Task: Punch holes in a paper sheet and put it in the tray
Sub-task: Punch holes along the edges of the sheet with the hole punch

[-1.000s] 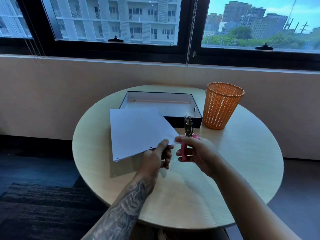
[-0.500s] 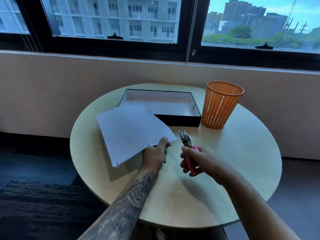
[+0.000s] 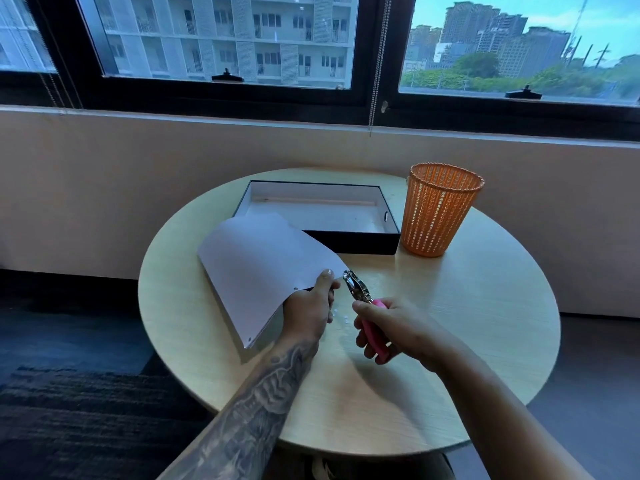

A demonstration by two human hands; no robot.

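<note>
A white paper sheet (image 3: 258, 268) is held up over the round table's left half, its near edge showing small punched holes. My left hand (image 3: 310, 310) pinches that edge near its right corner. My right hand (image 3: 391, 329) grips a hole punch (image 3: 363, 303) with pink handles and a metal head, which points up and left, just right of the sheet and apart from it. A black tray (image 3: 349, 242) with a white inside lies at the back of the table, behind the sheet, whose far edge overlaps the tray's front left corner.
An orange mesh basket (image 3: 440, 209) stands right of the tray. Small white paper dots (image 3: 341, 317) lie on the round wooden table (image 3: 467, 323) between my hands. A wall and window run behind; dark floor lies to the left.
The sheet has swung left and tilted, its far edge curling over the tray's corner. My right hand drew the punch off the sheet, down and back, its head now tilted left.
</note>
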